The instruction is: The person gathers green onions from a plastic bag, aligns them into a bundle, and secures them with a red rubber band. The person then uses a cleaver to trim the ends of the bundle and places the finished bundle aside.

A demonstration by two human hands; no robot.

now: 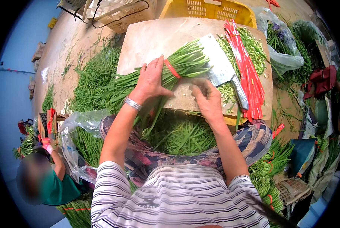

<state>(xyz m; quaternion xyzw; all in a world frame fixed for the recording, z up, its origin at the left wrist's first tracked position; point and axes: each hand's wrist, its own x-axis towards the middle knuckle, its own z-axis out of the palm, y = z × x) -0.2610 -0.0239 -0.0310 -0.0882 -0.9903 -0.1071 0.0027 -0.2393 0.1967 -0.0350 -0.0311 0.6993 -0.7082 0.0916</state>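
Note:
A bunch of garlic chives (187,57) lies slantwise on the board, wrapped by a red tie (172,69). My left hand (150,78) grips the bunch just left of the tie, fingers over the top and thumb on the near side. My right hand (207,98) hovers at the board's near edge, right of the bunch. Its fingers are curled and slightly blurred, apart from the thumb, with nothing visible in them. Beyond it rests a cleaver (218,61), blade partly behind the cut stalk ends, its handle pointing towards me.
The board (155,31) also bears red tie strips (245,71) and chopped stalk pieces (257,54). A yellow crate (184,8) stands behind. Loose leaves (187,136) fill the space below the board. Tied bunches (268,176) lie right; a co-worker (63,185) sits left.

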